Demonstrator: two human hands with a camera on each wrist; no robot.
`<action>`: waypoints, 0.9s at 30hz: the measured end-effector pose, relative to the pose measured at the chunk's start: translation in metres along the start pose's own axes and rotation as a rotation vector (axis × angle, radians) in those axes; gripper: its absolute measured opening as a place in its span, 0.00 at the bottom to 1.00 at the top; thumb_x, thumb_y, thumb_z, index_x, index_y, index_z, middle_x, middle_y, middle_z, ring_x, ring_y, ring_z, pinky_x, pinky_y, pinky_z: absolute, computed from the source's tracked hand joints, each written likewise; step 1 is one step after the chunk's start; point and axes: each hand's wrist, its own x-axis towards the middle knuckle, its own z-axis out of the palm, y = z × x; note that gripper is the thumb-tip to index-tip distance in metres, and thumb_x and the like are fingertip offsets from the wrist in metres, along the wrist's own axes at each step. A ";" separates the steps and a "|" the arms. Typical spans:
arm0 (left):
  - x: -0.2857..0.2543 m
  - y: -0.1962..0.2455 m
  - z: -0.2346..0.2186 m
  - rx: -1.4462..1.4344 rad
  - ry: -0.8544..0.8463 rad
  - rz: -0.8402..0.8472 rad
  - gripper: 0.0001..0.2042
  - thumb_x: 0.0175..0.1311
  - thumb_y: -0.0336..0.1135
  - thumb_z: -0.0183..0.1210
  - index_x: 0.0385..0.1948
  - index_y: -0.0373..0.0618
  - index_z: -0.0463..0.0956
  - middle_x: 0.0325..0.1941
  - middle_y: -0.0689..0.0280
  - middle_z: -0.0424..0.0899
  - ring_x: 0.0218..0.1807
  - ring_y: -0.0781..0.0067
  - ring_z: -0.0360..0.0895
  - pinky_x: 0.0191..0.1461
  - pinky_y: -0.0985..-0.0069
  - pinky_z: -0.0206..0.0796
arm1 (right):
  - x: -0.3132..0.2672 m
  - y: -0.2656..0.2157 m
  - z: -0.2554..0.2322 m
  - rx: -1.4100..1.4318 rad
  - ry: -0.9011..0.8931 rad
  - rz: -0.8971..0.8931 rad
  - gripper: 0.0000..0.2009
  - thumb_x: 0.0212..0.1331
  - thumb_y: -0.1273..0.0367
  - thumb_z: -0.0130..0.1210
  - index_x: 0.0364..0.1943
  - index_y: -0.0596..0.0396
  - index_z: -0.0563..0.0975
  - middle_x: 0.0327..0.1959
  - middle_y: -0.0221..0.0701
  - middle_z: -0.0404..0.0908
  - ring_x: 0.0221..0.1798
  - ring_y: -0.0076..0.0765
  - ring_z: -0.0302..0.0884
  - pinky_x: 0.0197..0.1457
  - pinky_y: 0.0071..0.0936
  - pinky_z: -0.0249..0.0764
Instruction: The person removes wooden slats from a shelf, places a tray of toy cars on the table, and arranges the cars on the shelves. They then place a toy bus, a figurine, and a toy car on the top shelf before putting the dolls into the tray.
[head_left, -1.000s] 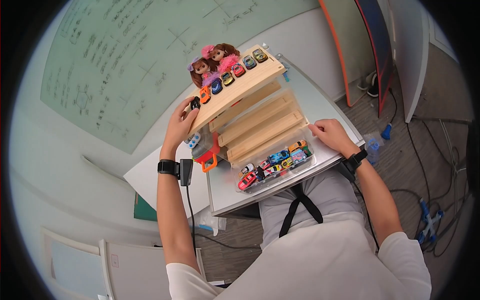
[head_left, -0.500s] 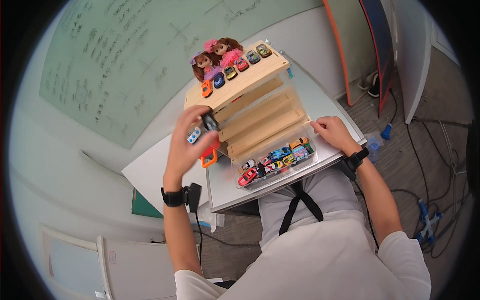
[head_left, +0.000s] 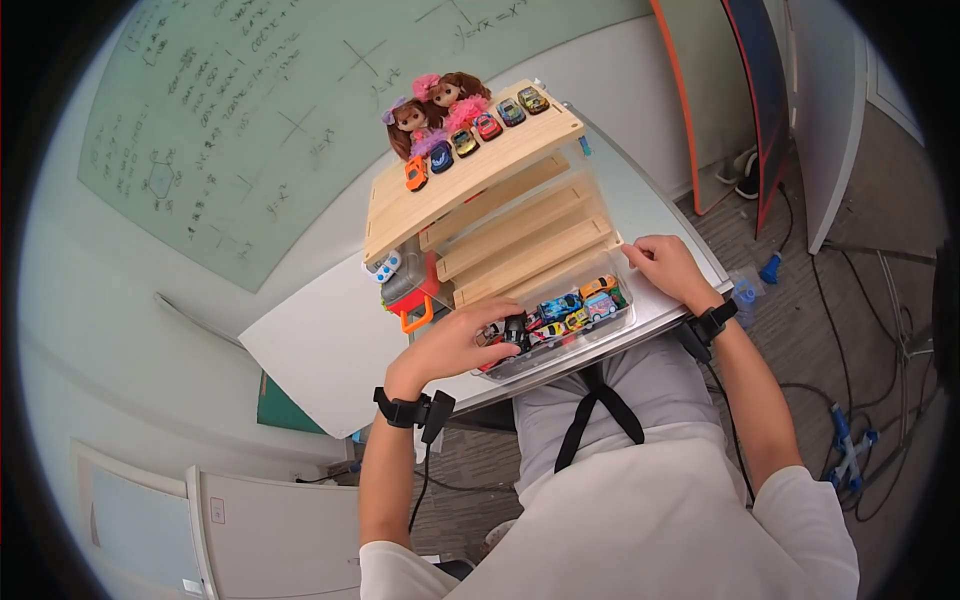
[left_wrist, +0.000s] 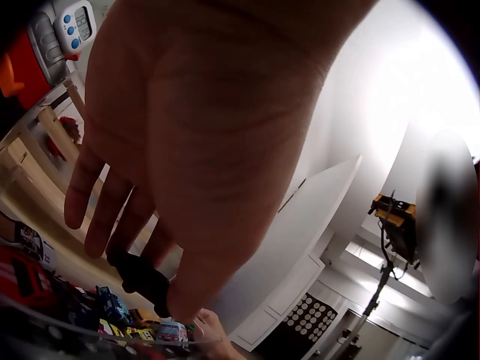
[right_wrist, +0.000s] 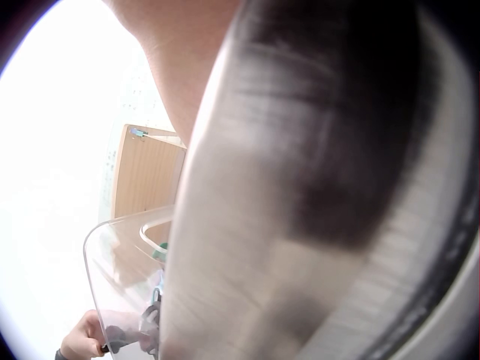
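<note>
My left hand [head_left: 450,345] pinches a black toy car [head_left: 515,332] between thumb and fingers over the left end of a clear plastic bin [head_left: 560,363]. In the left wrist view the black car shows as a dark shape at the fingertips. Several colourful toy cars [head_left: 560,306] lie in the bin, some hidden behind the left hand. My right hand [head_left: 668,268] rests loosely curled on the table by the bin's right end, its fingertips close to the wooden shelf's corner. It holds nothing visible.
The wooden shelf [head_left: 420,205] stands behind the bin, with a row of toy cars [head_left: 465,142] and two dolls [head_left: 450,100] on top. To its left are a red and grey case with an orange handle [head_left: 416,318] and a white timer [head_left: 382,266]. Cables lie on the floor at right.
My left hand has taken the black toy car off the left end of the shelf top and carried it down towards me to the bin. The right hand has stayed in place.
</note>
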 end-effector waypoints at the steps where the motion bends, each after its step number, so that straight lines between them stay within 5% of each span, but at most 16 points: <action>1: 0.002 -0.004 0.003 -0.004 0.031 0.049 0.26 0.65 0.42 0.69 0.64 0.45 0.77 0.66 0.60 0.81 0.59 0.58 0.80 0.67 0.67 0.71 | 0.000 0.000 -0.001 -0.010 0.002 0.000 0.21 0.70 0.57 0.56 0.26 0.61 0.84 0.21 0.42 0.81 0.26 0.50 0.78 0.35 0.42 0.72; 8: 0.006 0.010 -0.016 -0.035 0.162 0.044 0.19 0.66 0.33 0.67 0.59 0.44 0.82 0.64 0.61 0.82 0.51 0.69 0.84 0.55 0.73 0.77 | -0.002 -0.002 -0.001 0.003 0.008 -0.012 0.21 0.70 0.57 0.56 0.26 0.60 0.84 0.21 0.42 0.81 0.25 0.50 0.78 0.35 0.42 0.72; 11: 0.005 0.008 -0.040 0.048 0.427 0.064 0.08 0.68 0.29 0.65 0.45 0.39 0.86 0.45 0.67 0.90 0.39 0.79 0.83 0.42 0.80 0.74 | 0.000 0.000 0.000 0.016 0.001 -0.001 0.21 0.70 0.57 0.56 0.26 0.61 0.84 0.21 0.42 0.81 0.25 0.50 0.78 0.35 0.43 0.72; 15: 0.015 0.005 -0.075 -0.085 0.688 -0.008 0.07 0.69 0.29 0.65 0.44 0.39 0.87 0.42 0.69 0.90 0.40 0.80 0.83 0.43 0.82 0.74 | -0.001 0.000 -0.001 0.009 -0.006 0.019 0.21 0.70 0.57 0.56 0.26 0.61 0.84 0.21 0.43 0.81 0.26 0.50 0.78 0.35 0.43 0.72; 17: 0.029 -0.001 -0.098 0.135 0.841 -0.004 0.11 0.69 0.33 0.65 0.50 0.42 0.86 0.48 0.67 0.89 0.48 0.77 0.83 0.51 0.77 0.74 | -0.001 -0.001 -0.001 0.004 -0.004 0.011 0.21 0.69 0.57 0.56 0.26 0.61 0.84 0.21 0.43 0.81 0.26 0.50 0.78 0.35 0.43 0.72; 20: 0.051 -0.016 -0.117 0.229 0.853 0.138 0.19 0.68 0.39 0.66 0.58 0.44 0.81 0.55 0.61 0.85 0.55 0.69 0.81 0.54 0.72 0.71 | -0.001 -0.002 -0.001 0.013 0.001 0.008 0.21 0.70 0.57 0.56 0.26 0.60 0.84 0.21 0.43 0.81 0.26 0.50 0.78 0.35 0.43 0.72; 21: 0.053 -0.021 -0.123 0.227 0.755 0.046 0.26 0.69 0.44 0.66 0.65 0.46 0.75 0.63 0.57 0.80 0.65 0.62 0.76 0.66 0.67 0.68 | -0.001 -0.001 0.000 0.013 0.000 0.004 0.21 0.70 0.56 0.56 0.26 0.60 0.84 0.21 0.43 0.82 0.26 0.50 0.78 0.35 0.43 0.72; 25: 0.064 -0.040 -0.129 0.169 0.678 -0.011 0.26 0.69 0.45 0.65 0.66 0.45 0.75 0.66 0.55 0.78 0.70 0.59 0.73 0.73 0.64 0.64 | -0.001 0.001 -0.001 0.012 0.000 -0.010 0.22 0.70 0.56 0.55 0.26 0.60 0.84 0.21 0.43 0.82 0.26 0.51 0.78 0.35 0.43 0.72; 27: 0.062 -0.042 -0.130 -0.117 0.576 -0.147 0.26 0.70 0.46 0.65 0.65 0.43 0.75 0.70 0.54 0.75 0.74 0.59 0.69 0.76 0.61 0.61 | -0.001 -0.001 -0.003 0.008 -0.003 -0.010 0.22 0.70 0.56 0.55 0.26 0.60 0.84 0.21 0.43 0.82 0.26 0.51 0.78 0.35 0.43 0.72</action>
